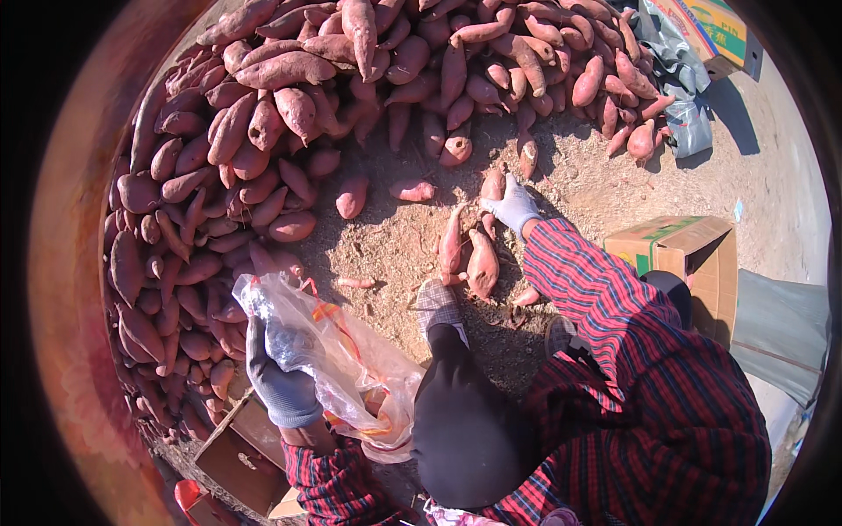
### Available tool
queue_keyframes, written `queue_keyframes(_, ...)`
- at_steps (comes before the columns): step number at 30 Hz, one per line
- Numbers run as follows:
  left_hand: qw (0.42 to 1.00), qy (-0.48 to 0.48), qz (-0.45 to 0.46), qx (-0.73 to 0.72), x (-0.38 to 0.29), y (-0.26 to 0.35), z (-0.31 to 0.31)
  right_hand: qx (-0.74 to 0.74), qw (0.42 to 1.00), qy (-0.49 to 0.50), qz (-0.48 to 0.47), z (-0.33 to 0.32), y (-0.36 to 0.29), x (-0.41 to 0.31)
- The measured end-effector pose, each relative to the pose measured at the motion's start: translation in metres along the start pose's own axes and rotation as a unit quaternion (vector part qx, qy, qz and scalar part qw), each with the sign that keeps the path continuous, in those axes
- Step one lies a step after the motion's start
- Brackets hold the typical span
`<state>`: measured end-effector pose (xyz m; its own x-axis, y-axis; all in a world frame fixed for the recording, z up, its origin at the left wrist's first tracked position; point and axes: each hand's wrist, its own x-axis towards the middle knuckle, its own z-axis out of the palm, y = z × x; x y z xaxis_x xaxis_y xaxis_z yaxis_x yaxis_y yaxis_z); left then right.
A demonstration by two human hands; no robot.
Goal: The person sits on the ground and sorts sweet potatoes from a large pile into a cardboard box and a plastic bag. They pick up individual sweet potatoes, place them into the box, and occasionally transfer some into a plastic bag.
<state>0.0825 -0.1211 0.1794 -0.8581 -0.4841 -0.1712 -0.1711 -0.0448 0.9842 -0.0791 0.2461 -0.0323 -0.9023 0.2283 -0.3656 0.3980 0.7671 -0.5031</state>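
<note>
My left hand [284, 384], in a grey-white knit work glove, grips the edge of a clear plastic bag [368, 375] with red and orange print. The bag hangs beside my knee, and something reddish shows dimly inside it. My right hand [513, 205], gloved too, reaches forward to the ground with its thumb and fingers around a sweet potato [493, 184]. Just below that hand, two larger sweet potatoes, a slim one [451, 243] and a fat one [483, 265], lie near my plaid shoe [437, 306].
A big heap of sweet potatoes [283, 71] curves around the front and left. An open cardboard box [714, 283] stands right of me, another box [240, 460] lower left. Grey plastic sheeting [687, 125] lies by the heap's right end. Loose sweet potatoes [352, 197] dot the sandy ground.
</note>
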Motion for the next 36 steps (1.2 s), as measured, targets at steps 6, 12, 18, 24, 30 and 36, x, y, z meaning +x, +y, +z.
queue_keyframes(6,0.988,0.001,0.033,0.151,-0.004,-0.026,-0.005,0.253,0.949,-0.102,0.156,0.007,0.005,0.005)
queue_keyframes(12,0.987,0.024,0.027,0.156,-0.006,-0.024,-0.021,-0.061,0.921,-0.188,-0.335,-0.013,-0.06,-0.048)
queue_keyframes(18,0.987,-0.016,0.044,0.155,-0.002,-0.001,-0.032,-0.407,0.646,-0.241,-0.6,0.016,-0.07,-0.03)
queue_keyframes(24,0.99,-0.026,0.054,0.13,-0.016,-0.01,-0.058,-0.418,0.713,-0.25,-0.505,0.026,-0.053,-0.028)
queue_keyframes(30,0.999,-0.031,-0.026,0.028,-0.008,-0.027,-0.067,-0.176,0.89,-0.256,-0.334,-0.015,-0.044,-0.027)
queue_keyframes(36,0.993,-0.035,0.027,0.107,-0.008,-0.026,-0.045,-0.059,0.813,-0.418,-0.401,-0.054,-0.154,-0.075)
